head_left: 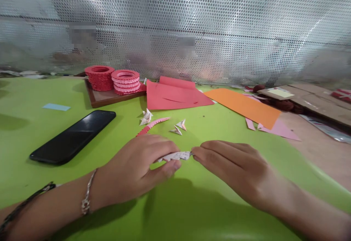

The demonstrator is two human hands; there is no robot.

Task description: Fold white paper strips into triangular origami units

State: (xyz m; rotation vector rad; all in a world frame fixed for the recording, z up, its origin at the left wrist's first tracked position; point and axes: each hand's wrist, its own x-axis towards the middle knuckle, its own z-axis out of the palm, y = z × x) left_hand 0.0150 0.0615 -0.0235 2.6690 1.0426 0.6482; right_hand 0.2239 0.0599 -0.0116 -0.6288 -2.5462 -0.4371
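Between my two hands is a strip of folded printed paper point(178, 156), white with grey print and a jagged edge. My left hand point(142, 166) pinches its left part between thumb and fingers. At the strip's right end, the fingertips of my right hand point(233, 168) are pressed together on it; the right thumb is hidden. Just beyond lie small folded paper pieces point(181, 125) with pointed tips, and another pointed folded piece point(146, 117). A curved pink and red folded paper strip point(155, 125) rests behind my left hand.
A black phone point(74, 137) lies left on the green table point(170, 211). Stacked red and pink paper rings point(126, 82) stand on a brown tray point(115, 101). Red paper point(175, 96), orange paper point(244, 106) and cardboard point(318, 100) lie farther back, before a perforated metal panel point(175, 22).
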